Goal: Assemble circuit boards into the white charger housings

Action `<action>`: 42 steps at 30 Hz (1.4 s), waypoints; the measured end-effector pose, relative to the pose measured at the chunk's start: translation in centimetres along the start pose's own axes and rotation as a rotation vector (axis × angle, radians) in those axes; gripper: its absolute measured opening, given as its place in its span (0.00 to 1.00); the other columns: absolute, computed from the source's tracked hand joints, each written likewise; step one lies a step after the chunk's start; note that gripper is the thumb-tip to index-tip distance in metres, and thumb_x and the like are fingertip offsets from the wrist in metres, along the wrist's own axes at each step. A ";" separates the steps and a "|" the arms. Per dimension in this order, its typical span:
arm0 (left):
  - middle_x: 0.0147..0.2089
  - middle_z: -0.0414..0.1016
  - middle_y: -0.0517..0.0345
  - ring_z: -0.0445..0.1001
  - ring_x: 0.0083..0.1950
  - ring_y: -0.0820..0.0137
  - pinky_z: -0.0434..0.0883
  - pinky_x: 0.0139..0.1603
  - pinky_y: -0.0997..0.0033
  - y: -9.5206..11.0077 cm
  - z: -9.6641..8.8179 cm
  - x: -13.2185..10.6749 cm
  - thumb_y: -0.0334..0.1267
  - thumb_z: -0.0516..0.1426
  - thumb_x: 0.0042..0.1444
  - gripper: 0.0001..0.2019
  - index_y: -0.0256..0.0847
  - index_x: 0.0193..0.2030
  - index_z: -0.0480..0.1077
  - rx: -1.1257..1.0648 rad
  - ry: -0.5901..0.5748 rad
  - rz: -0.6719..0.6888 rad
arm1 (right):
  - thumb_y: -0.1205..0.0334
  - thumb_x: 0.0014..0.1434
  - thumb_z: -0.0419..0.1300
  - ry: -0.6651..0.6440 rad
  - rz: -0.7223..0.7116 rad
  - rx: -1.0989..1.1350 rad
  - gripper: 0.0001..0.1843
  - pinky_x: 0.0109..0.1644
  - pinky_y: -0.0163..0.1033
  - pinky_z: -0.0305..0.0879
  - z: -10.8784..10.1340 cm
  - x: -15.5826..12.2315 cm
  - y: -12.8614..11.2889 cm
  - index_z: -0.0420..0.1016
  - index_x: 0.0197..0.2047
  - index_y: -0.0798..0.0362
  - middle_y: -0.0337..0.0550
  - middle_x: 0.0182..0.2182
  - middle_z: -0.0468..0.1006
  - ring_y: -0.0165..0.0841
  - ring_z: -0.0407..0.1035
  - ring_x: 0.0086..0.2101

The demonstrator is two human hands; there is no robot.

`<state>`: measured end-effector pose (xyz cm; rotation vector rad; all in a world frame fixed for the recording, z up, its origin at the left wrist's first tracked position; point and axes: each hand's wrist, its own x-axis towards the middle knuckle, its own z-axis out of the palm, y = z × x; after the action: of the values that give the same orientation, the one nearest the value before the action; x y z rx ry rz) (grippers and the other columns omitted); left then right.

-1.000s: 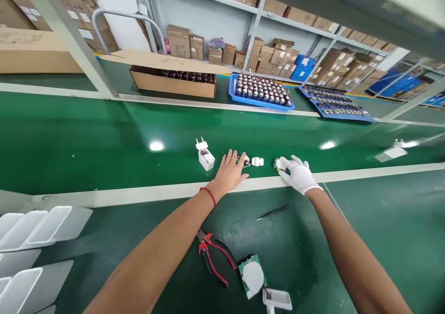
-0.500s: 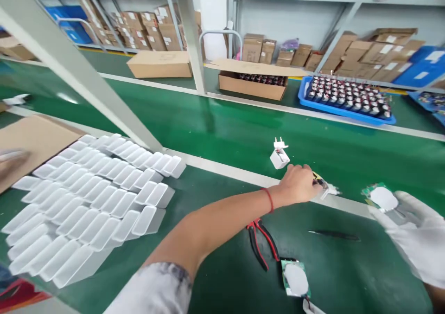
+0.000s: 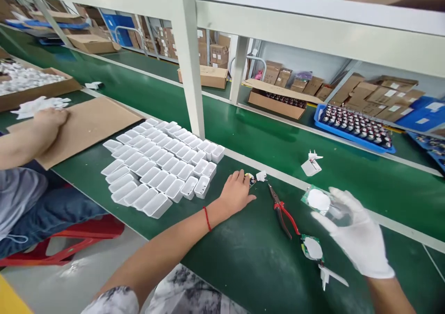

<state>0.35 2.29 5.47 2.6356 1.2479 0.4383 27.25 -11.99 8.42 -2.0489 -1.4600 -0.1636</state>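
Note:
My bare left hand (image 3: 237, 192), with a red cord on its wrist, rests on the green table. Its fingertips lie over a small circuit board (image 3: 249, 179), mostly hidden, with a white plug piece (image 3: 261, 176) beside it. The fingers are stretched out and the thumb is apart. My right hand (image 3: 361, 235), in a white glove, holds a green circuit board (image 3: 317, 200) with a white round pad between thumb and fingers. Red-handled pliers (image 3: 281, 209) lie between my hands. A second padded circuit board (image 3: 312, 248) with a wired white plug part (image 3: 330, 275) lies nearby.
Rows of white plastic cases (image 3: 163, 165) stand left of my left hand. A white case with a plug (image 3: 311, 164) is on the green belt (image 3: 264, 142). Beyond are a blue tray (image 3: 354, 128) and cartons. A co-worker's arm (image 3: 38, 135) rests on cardboard (image 3: 93, 124) at left.
The view has swung left. My left hand has moved left with the board and plug piece, to beside the white cases, and its fingers have spread. My right hand still holds its board.

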 end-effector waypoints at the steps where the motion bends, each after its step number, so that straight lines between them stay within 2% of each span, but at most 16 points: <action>1: 0.58 0.70 0.35 0.66 0.60 0.47 0.67 0.58 0.51 -0.4 -1.0 -1.3 0.45 0.64 0.54 0.26 0.31 0.55 0.69 0.009 0.009 0.022 | 0.40 0.46 0.67 -0.015 -0.014 0.004 0.32 0.53 0.59 0.74 0.1 -0.4 -1.0 0.73 0.52 0.44 0.48 0.45 0.81 0.53 0.74 0.50; 5: 0.53 0.70 0.33 0.64 0.58 0.39 0.67 0.52 0.42 -4.3 -4.3 -7.0 0.38 0.58 0.59 0.13 0.31 0.45 0.75 0.220 0.099 -0.075 | 0.44 0.44 0.69 -0.077 -0.028 0.110 0.30 0.47 0.57 0.76 0.4 -1.7 -4.1 0.75 0.49 0.49 0.51 0.47 0.79 0.50 0.77 0.42; 8: 0.53 0.70 0.31 0.64 0.57 0.37 0.68 0.48 0.40 -7.4 -4.7 -9.8 0.31 0.54 0.59 0.09 0.32 0.38 0.76 0.334 0.122 -0.072 | 0.47 0.47 0.68 -0.100 -0.074 0.158 0.28 0.48 0.53 0.75 1.3 -1.8 -5.9 0.75 0.50 0.49 0.49 0.46 0.79 0.46 0.77 0.41; 10: 0.55 0.69 0.33 0.64 0.58 0.38 0.68 0.49 0.39 -7.9 -4.1 -10.5 0.28 0.51 0.61 0.11 0.34 0.36 0.76 0.304 0.153 -0.006 | 0.49 0.48 0.68 -0.104 -0.126 0.194 0.28 0.49 0.53 0.74 2.3 -1.7 -7.1 0.74 0.52 0.49 0.49 0.48 0.79 0.46 0.76 0.44; 14: 0.60 0.65 0.34 0.59 0.65 0.41 0.67 0.57 0.41 -5.3 -2.7 -9.9 0.31 0.51 0.63 0.11 0.35 0.34 0.74 0.117 0.163 0.170 | 0.51 0.50 0.69 -0.132 -0.201 0.300 0.28 0.52 0.53 0.72 4.0 -1.4 -9.7 0.74 0.54 0.48 0.49 0.51 0.77 0.47 0.74 0.48; 19: 0.59 0.66 0.32 0.71 0.55 0.45 0.74 0.49 0.47 -1.5 -1.5 -8.7 0.43 0.59 0.60 0.13 0.32 0.43 0.74 -0.080 -0.068 0.167 | 0.53 0.50 0.69 -0.139 -0.190 0.446 0.28 0.54 0.52 0.72 5.6 -1.2 -11.5 0.73 0.54 0.48 0.49 0.52 0.76 0.45 0.74 0.49; 22: 0.60 0.65 0.38 0.76 0.47 0.54 0.76 0.43 0.55 -2.0 -2.3 -9.3 0.46 0.63 0.55 0.21 0.37 0.51 0.69 -0.335 -0.316 0.156 | 0.53 0.50 0.69 -0.154 -0.199 0.493 0.30 0.55 0.52 0.70 6.2 -0.9 -11.5 0.72 0.56 0.47 0.50 0.54 0.75 0.46 0.72 0.51; 24: 0.50 0.72 0.49 0.76 0.38 0.65 0.76 0.37 0.64 -3.1 -3.1 -9.7 0.41 0.61 0.58 0.18 0.42 0.54 0.66 -0.554 -0.471 0.115 | 0.53 0.50 0.70 -0.163 -0.214 0.496 0.30 0.56 0.52 0.70 6.3 -0.7 -11.1 0.72 0.56 0.47 0.49 0.54 0.75 0.46 0.72 0.52; 26: 0.40 0.74 0.58 0.74 0.32 0.69 0.74 0.33 0.68 -4.3 -3.8 -9.5 0.40 0.60 0.58 0.19 0.44 0.55 0.63 -0.661 -0.529 0.032 | 0.53 0.50 0.71 -0.176 -0.236 0.475 0.30 0.56 0.52 0.69 6.0 -0.4 -10.7 0.72 0.56 0.46 0.49 0.53 0.75 0.46 0.72 0.52; 28: 0.44 0.74 0.55 0.74 0.35 0.67 0.74 0.36 0.67 -4.9 -3.9 -8.5 0.40 0.62 0.54 0.27 0.45 0.60 0.61 -0.667 -0.492 0.042 | 0.53 0.50 0.71 -0.201 -0.264 0.450 0.31 0.56 0.52 0.69 5.5 -0.2 -10.4 0.72 0.57 0.46 0.49 0.52 0.75 0.46 0.72 0.51; 31: 0.61 0.67 0.49 0.70 0.55 0.58 0.72 0.52 0.59 -4.8 -2.5 -6.3 0.34 0.66 0.46 0.40 0.50 0.66 0.58 -0.627 -0.489 0.259 | 0.55 0.51 0.70 -0.232 -0.343 0.459 0.32 0.53 0.51 0.70 4.4 0.2 -10.3 0.70 0.59 0.43 0.48 0.51 0.75 0.45 0.71 0.51; 33: 0.60 0.68 0.51 0.65 0.60 0.54 0.69 0.57 0.55 -4.1 -1.1 -4.8 0.31 0.66 0.46 0.34 0.51 0.61 0.65 -0.622 -0.577 0.409 | 0.55 0.52 0.70 -0.233 -0.430 0.463 0.33 0.52 0.51 0.71 3.7 0.4 -10.3 0.68 0.60 0.42 0.47 0.50 0.75 0.44 0.71 0.51; 35: 0.53 0.72 0.52 0.65 0.59 0.54 0.69 0.56 0.56 -3.4 0.1 -3.6 0.34 0.67 0.46 0.25 0.47 0.53 0.70 -0.668 -0.620 0.451 | 0.55 0.51 0.71 -0.218 -0.509 0.427 0.36 0.52 0.54 0.70 3.1 0.4 -10.3 0.66 0.61 0.42 0.47 0.48 0.76 0.45 0.71 0.51; 37: 0.48 0.73 0.52 0.70 0.53 0.56 0.72 0.51 0.58 -3.0 0.9 -2.9 0.41 0.69 0.45 0.26 0.44 0.52 0.67 -0.757 -0.549 0.347 | 0.53 0.50 0.72 -0.189 -0.561 0.373 0.38 0.55 0.58 0.68 2.7 0.3 -10.5 0.65 0.62 0.44 0.47 0.45 0.76 0.47 0.71 0.51; 39: 0.49 0.72 0.52 0.73 0.50 0.58 0.74 0.48 0.59 -2.9 1.4 -2.4 0.46 0.69 0.45 0.31 0.43 0.54 0.63 -0.837 -0.360 0.229 | 0.52 0.49 0.72 -0.149 -0.584 0.316 0.38 0.59 0.62 0.64 2.6 0.0 -10.7 0.66 0.61 0.46 0.47 0.44 0.75 0.48 0.71 0.51; 42: 0.52 0.69 0.49 0.72 0.53 0.58 0.73 0.52 0.58 -3.3 1.9 -2.3 0.45 0.68 0.47 0.29 0.44 0.53 0.62 -0.838 -0.035 0.283 | 0.53 0.50 0.70 -0.098 -0.607 0.236 0.36 0.62 0.63 0.59 2.7 -0.3 -11.3 0.67 0.60 0.48 0.46 0.42 0.74 0.47 0.72 0.50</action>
<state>-2.79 2.51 2.33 2.0546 0.4907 0.7533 16.42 -8.49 10.67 -1.3980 -2.0213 -0.1264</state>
